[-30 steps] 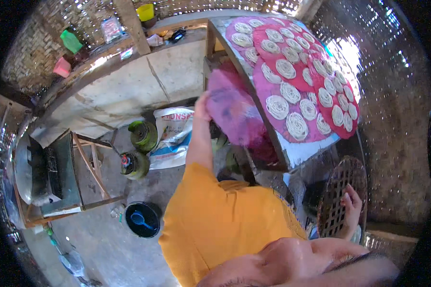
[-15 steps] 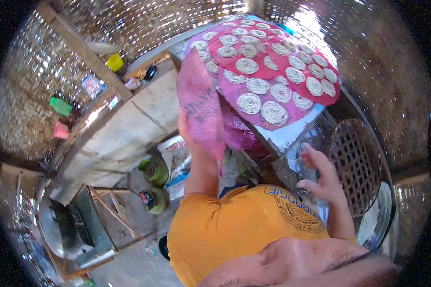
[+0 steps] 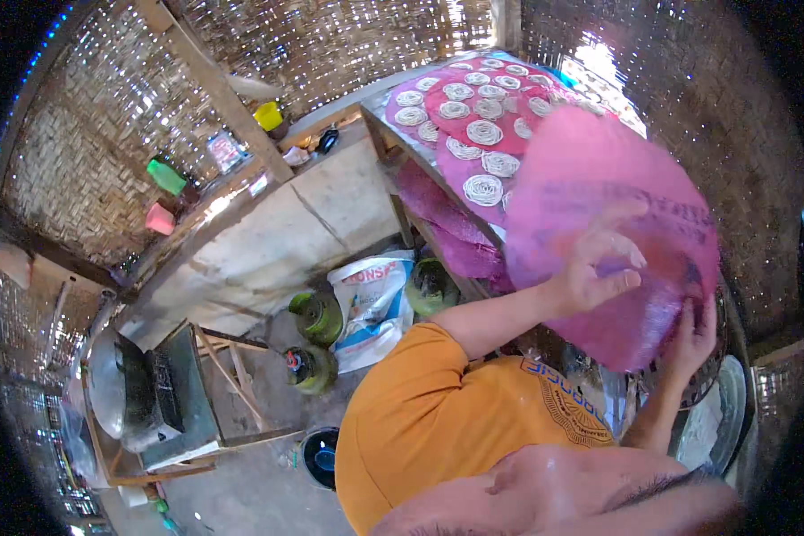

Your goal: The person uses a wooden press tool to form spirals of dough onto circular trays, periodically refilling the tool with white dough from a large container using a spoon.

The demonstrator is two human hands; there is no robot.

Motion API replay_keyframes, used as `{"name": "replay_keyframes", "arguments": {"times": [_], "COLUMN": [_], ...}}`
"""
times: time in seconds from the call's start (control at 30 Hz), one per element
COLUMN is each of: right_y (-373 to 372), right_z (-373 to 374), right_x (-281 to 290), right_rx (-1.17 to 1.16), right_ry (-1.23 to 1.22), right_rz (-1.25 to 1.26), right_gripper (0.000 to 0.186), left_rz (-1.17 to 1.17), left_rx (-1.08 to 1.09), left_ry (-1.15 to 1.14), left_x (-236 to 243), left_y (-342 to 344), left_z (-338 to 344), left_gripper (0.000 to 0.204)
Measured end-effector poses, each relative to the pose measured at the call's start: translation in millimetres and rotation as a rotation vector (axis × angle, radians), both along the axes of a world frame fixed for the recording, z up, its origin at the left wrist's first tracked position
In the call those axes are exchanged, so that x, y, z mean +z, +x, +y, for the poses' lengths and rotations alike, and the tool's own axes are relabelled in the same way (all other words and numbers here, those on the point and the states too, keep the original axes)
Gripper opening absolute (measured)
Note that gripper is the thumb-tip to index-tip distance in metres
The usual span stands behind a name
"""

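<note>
A round pink mesh sheet (image 3: 598, 205) is held up in front of me, over the right part of the table. My left hand (image 3: 598, 263) presses flat on its front face, fingers spread along its lower middle. Gripping its lower right edge is my right hand (image 3: 692, 335). Behind the sheet, a table (image 3: 380, 125) carries more pink sheets (image 3: 473, 161) covered with several white coiled noodle rounds (image 3: 484, 132). Further pink sheets (image 3: 456, 246) hang on a shelf under the table.
Green gas cylinders (image 3: 317, 313) and a white sack (image 3: 375, 299) stand on the floor at the concrete wall. A metal stove with a wok (image 3: 129, 393) sits at the left. A blue bucket (image 3: 320, 456) is near my body. Woven bamboo walls surround everything. A round woven tray (image 3: 719, 384) lies at my right.
The pink sheet has swung from the middle of the view to the right and now faces me flat. My right hand has come up and taken its lower edge. The view has shifted.
</note>
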State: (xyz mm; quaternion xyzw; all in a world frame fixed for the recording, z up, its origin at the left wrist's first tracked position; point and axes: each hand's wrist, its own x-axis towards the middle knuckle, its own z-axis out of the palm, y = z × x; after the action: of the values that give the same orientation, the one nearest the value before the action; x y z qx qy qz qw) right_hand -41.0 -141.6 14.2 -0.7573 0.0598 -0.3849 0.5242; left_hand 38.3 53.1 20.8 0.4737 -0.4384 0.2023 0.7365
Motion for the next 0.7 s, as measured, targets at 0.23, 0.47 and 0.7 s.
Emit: {"name": "replay_keyframes", "arguments": {"times": [0.23, 0.47, 0.7], "right_y": [-14.3, -46.7, -49.8], "right_z": [-150.5, -271.0, -252.3], "right_x": [-31.0, -100.2, -100.6], "right_rx": [-0.174, -0.302, -0.570], "right_ry": [0.076, 0.062, -0.257], "right_rz": [0.026, 0.193, 0.659], "right_gripper": [0.034, 0.040, 0.049], "left_rz": [0.078, 0.322, 0.575], "left_rx": [-0.073, -0.068, 0.033], "left_ry": [0.106, 0.119, -0.058], "left_x": [-18.4, -57.7, -85.5], "left_y": [-24.6, -39.6, -42.5], "left_z": [-23.4, -21.9, -8.2], "left_gripper": [0.016, 0.009, 0.013]}}
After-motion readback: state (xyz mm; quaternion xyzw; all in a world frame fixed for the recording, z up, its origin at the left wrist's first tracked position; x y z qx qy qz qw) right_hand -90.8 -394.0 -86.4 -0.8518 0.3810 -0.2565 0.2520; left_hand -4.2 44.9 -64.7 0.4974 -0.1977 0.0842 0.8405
